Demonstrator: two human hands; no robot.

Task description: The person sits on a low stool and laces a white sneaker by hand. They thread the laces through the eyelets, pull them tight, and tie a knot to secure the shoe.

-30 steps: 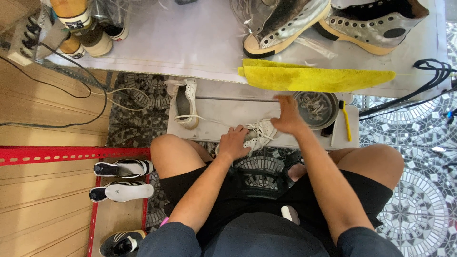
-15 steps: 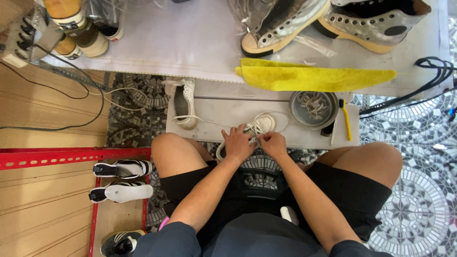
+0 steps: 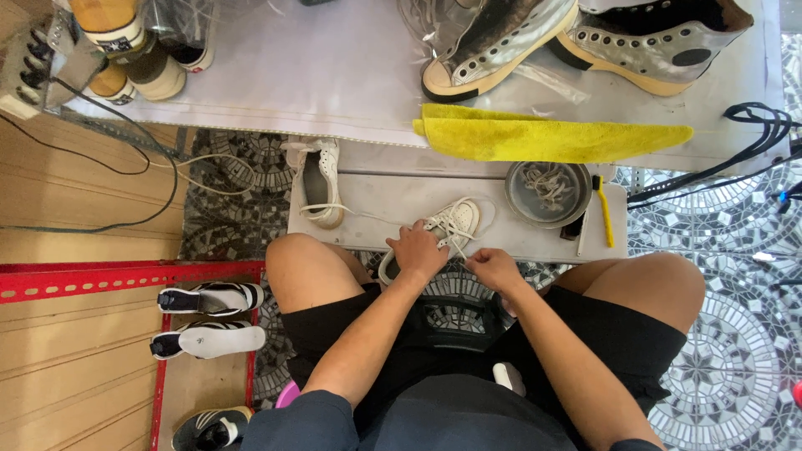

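Right hand (image 3: 494,269) has pulled back from the metal bowl (image 3: 547,194) since a second ago; it's now down near the white sneaker (image 3: 444,231), just right of the left hand (image 3: 418,250). Both hands are on the same shoe now, so the work has moved from the bowl to the laces.

Left hand: palm down, fingers curled over the sneaker's midsection, pressing it to the low table (image 3: 393,200). The arm comes in over the left knee.

Right hand: fingers bunched together, apparently pinching a white lace (image 3: 458,247) that runs up-left from the fingertips to the sneaker's eyelets; the grip itself is too small to confirm.

The sneaker sits toe away, half under the left fingers, at the table's near edge. Second white shoe (image 3: 317,179) well left of the left fingers, a lace trailing from it toward them. Yellow brush (image 3: 603,209) and yellow cloth (image 3: 543,138) lie beyond the right fingers.
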